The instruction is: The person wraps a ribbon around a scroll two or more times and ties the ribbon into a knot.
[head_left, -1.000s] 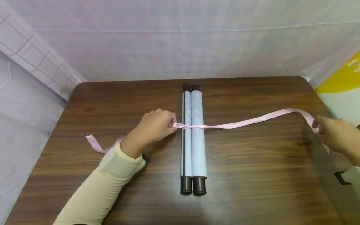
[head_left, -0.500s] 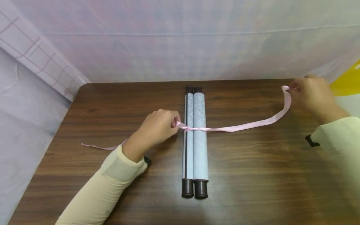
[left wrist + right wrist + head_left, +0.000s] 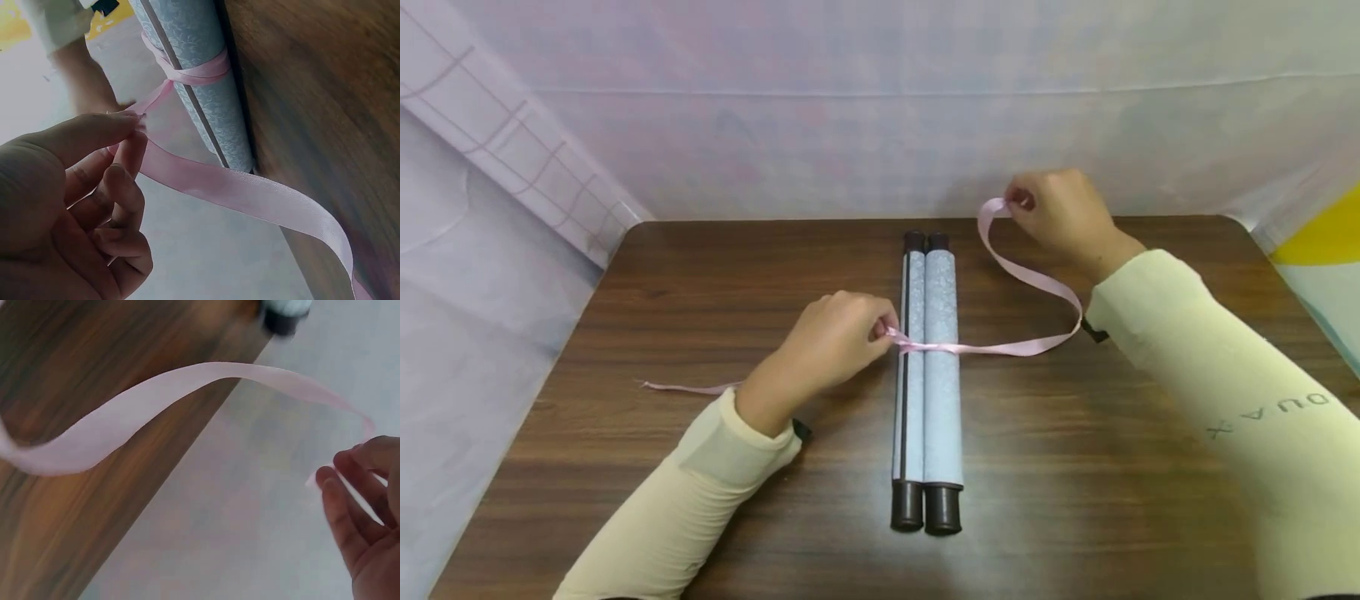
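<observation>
Two pale blue patterned scrolls (image 3: 942, 400) with dark brown end knobs lie side by side on the wooden table. A pink ribbon (image 3: 1026, 347) runs around their middle. Just left of the scrolls, my left hand (image 3: 831, 337) pinches the ribbon between thumb and forefinger; in the left wrist view the ribbon's loose tail (image 3: 237, 194) trails from those fingers. My right hand (image 3: 1063, 212) is raised near the table's far edge, right of the scrolls. It pinches the other length of ribbon near its end, and the ribbon (image 3: 144, 406) hangs in a curve back toward the scrolls.
The brown wooden table (image 3: 1075, 500) meets a pale checked cloth backdrop (image 3: 850, 150) at its far edge. A cloth with grid lines (image 3: 512, 142) hangs at the left. A yellow patch (image 3: 1326, 229) shows at the right.
My right hand has swept from the far right up and leftward toward the scrolls' far end, carrying the ribbon, which now bends into a curve. My left hand keeps its pinch beside the scrolls.
</observation>
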`<state>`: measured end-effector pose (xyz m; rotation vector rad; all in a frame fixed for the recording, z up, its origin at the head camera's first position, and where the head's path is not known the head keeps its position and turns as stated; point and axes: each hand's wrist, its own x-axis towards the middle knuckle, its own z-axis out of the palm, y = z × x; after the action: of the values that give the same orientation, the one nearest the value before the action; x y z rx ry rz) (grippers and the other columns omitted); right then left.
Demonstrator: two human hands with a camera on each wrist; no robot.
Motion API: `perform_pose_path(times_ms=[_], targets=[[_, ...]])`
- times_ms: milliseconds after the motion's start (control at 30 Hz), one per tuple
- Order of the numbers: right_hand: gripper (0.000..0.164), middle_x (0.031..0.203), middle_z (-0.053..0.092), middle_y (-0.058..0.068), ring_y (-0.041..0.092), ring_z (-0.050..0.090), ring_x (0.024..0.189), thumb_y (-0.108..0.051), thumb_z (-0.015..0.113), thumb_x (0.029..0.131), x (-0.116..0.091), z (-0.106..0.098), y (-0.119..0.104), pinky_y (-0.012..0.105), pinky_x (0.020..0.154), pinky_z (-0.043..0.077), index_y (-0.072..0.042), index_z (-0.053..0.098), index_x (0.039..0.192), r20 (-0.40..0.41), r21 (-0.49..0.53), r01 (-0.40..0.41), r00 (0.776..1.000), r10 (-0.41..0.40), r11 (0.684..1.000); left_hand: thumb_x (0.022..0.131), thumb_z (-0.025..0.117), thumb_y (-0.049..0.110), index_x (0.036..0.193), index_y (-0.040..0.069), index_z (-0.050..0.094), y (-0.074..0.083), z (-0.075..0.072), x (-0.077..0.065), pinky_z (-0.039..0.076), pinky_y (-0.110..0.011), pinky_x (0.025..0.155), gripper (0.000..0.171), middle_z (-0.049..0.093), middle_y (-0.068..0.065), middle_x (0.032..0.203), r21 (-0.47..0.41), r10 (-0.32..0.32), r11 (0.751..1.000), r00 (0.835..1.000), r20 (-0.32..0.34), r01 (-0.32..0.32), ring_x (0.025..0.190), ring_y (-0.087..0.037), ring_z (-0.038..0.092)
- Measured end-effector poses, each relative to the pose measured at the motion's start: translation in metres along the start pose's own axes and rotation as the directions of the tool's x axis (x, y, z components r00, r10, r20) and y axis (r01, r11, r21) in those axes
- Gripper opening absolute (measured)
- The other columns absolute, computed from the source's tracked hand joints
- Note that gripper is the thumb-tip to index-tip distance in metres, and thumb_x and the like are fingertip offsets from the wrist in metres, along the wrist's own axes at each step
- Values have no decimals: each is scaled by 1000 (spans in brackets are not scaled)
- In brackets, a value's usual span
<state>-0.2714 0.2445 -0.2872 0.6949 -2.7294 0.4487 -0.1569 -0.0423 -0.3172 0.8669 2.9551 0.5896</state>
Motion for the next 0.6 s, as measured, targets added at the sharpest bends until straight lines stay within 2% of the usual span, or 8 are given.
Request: perform_pose_path(times_ms=[167,233,400,500,600], targets=[[12,92,72,11,21,62,82,-10,58,89,21,21,-44,42,74,54,-5,69,93,39,89,110,993,-113,990,83,67,20,81,20,70,3,1,1,48,-28,54,4,65,10,71,21,20,1000,1000,-11,-20,60,-5,53],[10,90,72,10,19,62,79,-10,59,88,26,27,-60,41,72,54,-7,69,91,50,110,156,986,-162,982,83,67,20,81,20,70,3,1,1,48,-28,54,4,64,10,71,23,26,999,1000,-14,-26,60,-5,53],[6,82,70,5,15,57,69,-6,64,83,34,43,-86,35,63,51,-9,68,87,91,163,279,951,-296,946,82,67,20,80,20,70,4,0,2,49,-30,54,3,64,10,72,23,35,999,999,-19,-34,61,-6,54],[6,80,69,1,12,55,67,-6,66,83,35,53,-95,31,61,51,-11,68,86,175,220,294,926,-334,930,83,67,19,81,20,70,5,-1,2,49,-28,54,4,65,10,72,15,42,999,999,-15,-41,61,-5,54],[7,81,67,-3,9,56,69,-7,66,84,34,64,-101,28,64,51,-14,67,83,270,291,272,896,-351,917,83,67,19,81,20,70,5,-1,1,49,-27,54,4,65,10,72,19,48,999,999,-11,-48,60,-5,53]])
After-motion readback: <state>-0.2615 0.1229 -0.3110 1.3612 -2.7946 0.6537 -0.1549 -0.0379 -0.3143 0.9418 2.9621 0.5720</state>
